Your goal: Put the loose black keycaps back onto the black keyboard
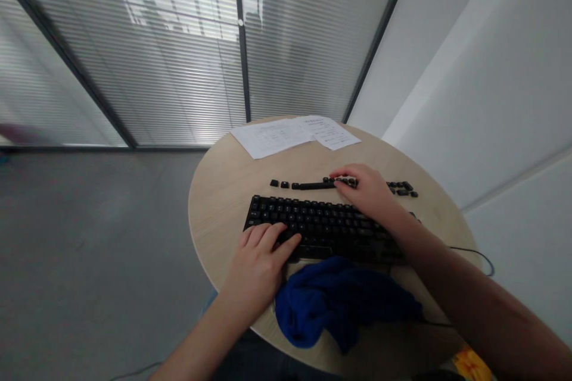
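A black keyboard (322, 220) lies across the middle of the round table. My left hand (259, 253) rests on its front left part, fingers stretched over the keys and thumb apart. Behind the keyboard runs a row of loose black keycaps (285, 184), with the long spacebar keycap (315, 186) among them. My right hand (364, 187) reaches over the keyboard into this row, thumb and fingers closed around a small keycap near the spacebar's right end. Part of the row is hidden under that hand. A crumpled blue cloth (330, 300) lies in front of the keyboard.
Printed paper sheets (277, 136) lie at the far side of the wooden table (210, 202). A thin cable (473, 250) runs off to the right. Glass panels with blinds (179, 71) stand behind, a white wall (504, 83) on the right. Something yellow (472, 363) shows bottom right.
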Tool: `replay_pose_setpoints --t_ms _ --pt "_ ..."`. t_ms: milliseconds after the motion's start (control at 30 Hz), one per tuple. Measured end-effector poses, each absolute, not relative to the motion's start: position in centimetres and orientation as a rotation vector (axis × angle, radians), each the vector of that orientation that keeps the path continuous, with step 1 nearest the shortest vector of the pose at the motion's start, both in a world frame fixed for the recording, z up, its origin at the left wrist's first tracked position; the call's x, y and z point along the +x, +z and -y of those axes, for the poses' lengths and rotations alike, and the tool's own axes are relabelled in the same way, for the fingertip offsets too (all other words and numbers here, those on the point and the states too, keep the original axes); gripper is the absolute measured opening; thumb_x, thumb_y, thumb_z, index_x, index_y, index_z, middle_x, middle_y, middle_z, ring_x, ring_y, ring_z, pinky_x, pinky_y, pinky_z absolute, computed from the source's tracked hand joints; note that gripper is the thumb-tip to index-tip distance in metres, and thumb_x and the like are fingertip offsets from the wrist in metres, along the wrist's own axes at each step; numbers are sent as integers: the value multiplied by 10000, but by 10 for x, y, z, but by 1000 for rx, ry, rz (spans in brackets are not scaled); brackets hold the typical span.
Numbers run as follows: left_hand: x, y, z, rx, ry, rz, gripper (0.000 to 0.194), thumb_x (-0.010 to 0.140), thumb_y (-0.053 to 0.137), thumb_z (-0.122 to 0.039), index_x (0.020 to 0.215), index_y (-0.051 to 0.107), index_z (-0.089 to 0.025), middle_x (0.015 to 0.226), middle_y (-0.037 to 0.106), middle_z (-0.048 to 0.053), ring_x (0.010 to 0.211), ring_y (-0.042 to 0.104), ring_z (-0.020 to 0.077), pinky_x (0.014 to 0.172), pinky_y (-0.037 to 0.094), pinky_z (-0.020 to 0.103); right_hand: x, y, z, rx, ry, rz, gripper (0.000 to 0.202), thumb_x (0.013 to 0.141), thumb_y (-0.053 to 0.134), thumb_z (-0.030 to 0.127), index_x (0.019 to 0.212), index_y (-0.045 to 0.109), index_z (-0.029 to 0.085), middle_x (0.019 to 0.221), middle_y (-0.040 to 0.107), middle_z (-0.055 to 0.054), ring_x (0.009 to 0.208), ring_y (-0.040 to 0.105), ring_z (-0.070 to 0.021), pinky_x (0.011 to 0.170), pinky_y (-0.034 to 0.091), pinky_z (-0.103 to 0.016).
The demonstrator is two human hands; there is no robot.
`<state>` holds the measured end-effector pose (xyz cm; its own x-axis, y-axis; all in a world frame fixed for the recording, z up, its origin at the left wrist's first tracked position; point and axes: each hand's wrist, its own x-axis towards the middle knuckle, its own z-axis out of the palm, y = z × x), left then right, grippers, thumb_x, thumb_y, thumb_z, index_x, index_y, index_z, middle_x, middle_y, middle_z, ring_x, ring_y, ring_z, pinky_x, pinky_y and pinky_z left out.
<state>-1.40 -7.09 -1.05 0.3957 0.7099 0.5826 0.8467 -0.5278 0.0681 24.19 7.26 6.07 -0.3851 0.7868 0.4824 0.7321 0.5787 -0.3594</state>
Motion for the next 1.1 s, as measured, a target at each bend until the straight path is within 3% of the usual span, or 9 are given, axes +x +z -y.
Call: replay_pose_setpoints --t_ms 233,500,1100 --pt "-13 -12 69 -2446 -856 1369 352 917 573 -105 1205 726 -237 1213 686 100 1107 572 304 954 467 511 247 60 -146 -1621 232 2415 238 876 657 204 1074 790 190 1104 743 -86 1045 682 -227 960 524 -370" --pt "-13 -11 69 -2436 -929 1358 308 915 577 -103 1145 732 -236 1186 702 78 1077 575 293 949 454 493 237 49 -162 -1636 278 2528 224 869 668 258 1027 805 178 1009 757 -95 908 691 -190 820 522 -297" --pt "-12 -10 69 -2457 -1013 1444 370 845 555 -74 1160 709 -193 1150 724 83 1040 597 272 937 488 464 228 38 -182 -1739 246 2472 189 843 738 236 1016 794 183 952 751 -60 854 668 -141 768 479 -218"
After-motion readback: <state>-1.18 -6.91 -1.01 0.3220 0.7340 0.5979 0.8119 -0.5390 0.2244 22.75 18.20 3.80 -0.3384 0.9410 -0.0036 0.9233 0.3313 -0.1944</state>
